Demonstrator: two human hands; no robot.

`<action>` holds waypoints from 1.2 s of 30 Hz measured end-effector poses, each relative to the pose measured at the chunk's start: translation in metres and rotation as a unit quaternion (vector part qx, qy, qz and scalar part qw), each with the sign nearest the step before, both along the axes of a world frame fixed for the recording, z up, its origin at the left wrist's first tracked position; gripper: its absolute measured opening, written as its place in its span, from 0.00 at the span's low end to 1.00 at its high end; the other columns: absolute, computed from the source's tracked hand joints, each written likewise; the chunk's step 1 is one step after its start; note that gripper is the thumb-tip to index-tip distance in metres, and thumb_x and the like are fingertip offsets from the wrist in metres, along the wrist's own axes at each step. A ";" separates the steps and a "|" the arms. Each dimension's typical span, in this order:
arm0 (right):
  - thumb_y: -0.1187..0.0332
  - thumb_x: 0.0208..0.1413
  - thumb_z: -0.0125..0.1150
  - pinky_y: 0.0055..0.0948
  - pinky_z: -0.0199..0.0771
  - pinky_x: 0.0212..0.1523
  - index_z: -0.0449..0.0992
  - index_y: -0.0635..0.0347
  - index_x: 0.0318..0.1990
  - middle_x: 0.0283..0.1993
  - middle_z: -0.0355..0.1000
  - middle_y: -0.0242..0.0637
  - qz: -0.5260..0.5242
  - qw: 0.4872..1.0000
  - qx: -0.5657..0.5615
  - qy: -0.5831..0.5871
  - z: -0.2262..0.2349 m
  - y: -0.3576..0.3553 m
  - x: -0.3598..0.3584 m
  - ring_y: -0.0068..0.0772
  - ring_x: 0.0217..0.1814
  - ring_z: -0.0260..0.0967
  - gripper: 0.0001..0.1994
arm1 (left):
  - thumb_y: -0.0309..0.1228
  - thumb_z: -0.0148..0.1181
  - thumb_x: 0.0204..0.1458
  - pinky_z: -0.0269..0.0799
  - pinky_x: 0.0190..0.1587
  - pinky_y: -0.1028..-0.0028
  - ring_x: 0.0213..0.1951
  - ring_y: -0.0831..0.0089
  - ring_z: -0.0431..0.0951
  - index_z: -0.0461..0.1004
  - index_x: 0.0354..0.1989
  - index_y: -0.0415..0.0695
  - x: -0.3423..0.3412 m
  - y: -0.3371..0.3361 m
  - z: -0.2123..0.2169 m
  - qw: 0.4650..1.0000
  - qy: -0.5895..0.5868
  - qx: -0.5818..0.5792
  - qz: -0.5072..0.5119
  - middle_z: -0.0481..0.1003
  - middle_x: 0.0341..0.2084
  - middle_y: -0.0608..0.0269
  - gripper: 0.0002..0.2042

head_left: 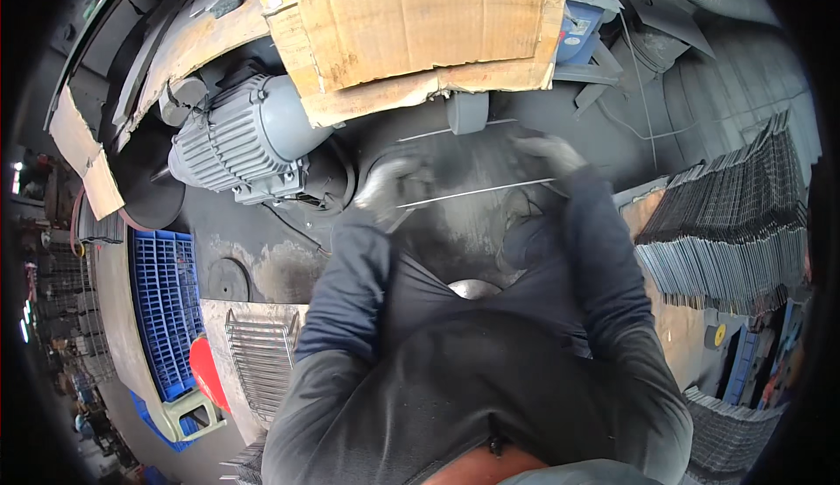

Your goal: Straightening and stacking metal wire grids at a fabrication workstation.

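My left hand (391, 189) wears a dirty grey glove and grips the left part of a thin wire piece (477, 193) that runs between both hands. My right hand (547, 154), gloved too, holds its right end. A second thin wire (455, 129) of the same piece shows a little farther off, near a small grey wheel (467, 111). Both hands are blurred. They hover over a dark, grimy machine bed (455, 222). Dark sleeves cover both forearms.
A grey electric motor (241, 139) sits to the left of the hands. Torn cardboard (411, 21) covers the machine above. Stacked wire grids (735, 222) lie at the right, more wire racks (258, 354) at lower left beside a blue crate (162, 305).
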State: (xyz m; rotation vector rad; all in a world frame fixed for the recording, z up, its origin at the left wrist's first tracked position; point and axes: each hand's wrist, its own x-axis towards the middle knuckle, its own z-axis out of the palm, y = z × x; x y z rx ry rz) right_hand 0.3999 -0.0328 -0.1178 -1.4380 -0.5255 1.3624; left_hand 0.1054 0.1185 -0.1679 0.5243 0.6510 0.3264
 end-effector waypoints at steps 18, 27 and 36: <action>0.70 0.58 0.61 0.28 0.79 0.45 0.68 0.70 0.66 0.44 0.78 0.41 -0.201 0.961 0.075 -0.171 0.198 -0.202 0.027 0.33 0.39 0.79 0.28 | 0.34 0.56 0.67 0.79 0.53 0.66 0.54 0.62 0.80 0.67 0.63 0.40 0.101 -0.117 0.127 0.946 -0.233 0.140 -0.178 0.76 0.52 0.53 0.20; 0.77 0.63 0.60 0.32 0.80 0.45 0.69 0.67 0.63 0.48 0.78 0.45 -0.406 0.539 0.320 -0.665 0.393 -0.335 0.049 0.33 0.43 0.79 0.21 | 0.40 0.54 0.69 0.80 0.52 0.61 0.50 0.62 0.81 0.71 0.61 0.39 0.059 -0.145 0.029 0.973 -0.112 0.161 -0.122 0.78 0.51 0.53 0.20; 0.86 0.44 0.56 0.44 0.75 0.57 0.78 0.51 0.57 0.54 0.79 0.42 -0.188 0.292 -0.094 -0.933 0.328 -0.374 0.174 0.50 0.57 0.76 0.30 | 0.37 0.53 0.68 0.84 0.44 0.58 0.42 0.54 0.84 0.72 0.55 0.41 0.032 -0.173 -0.019 0.987 -0.043 -0.070 -0.140 0.80 0.45 0.51 0.14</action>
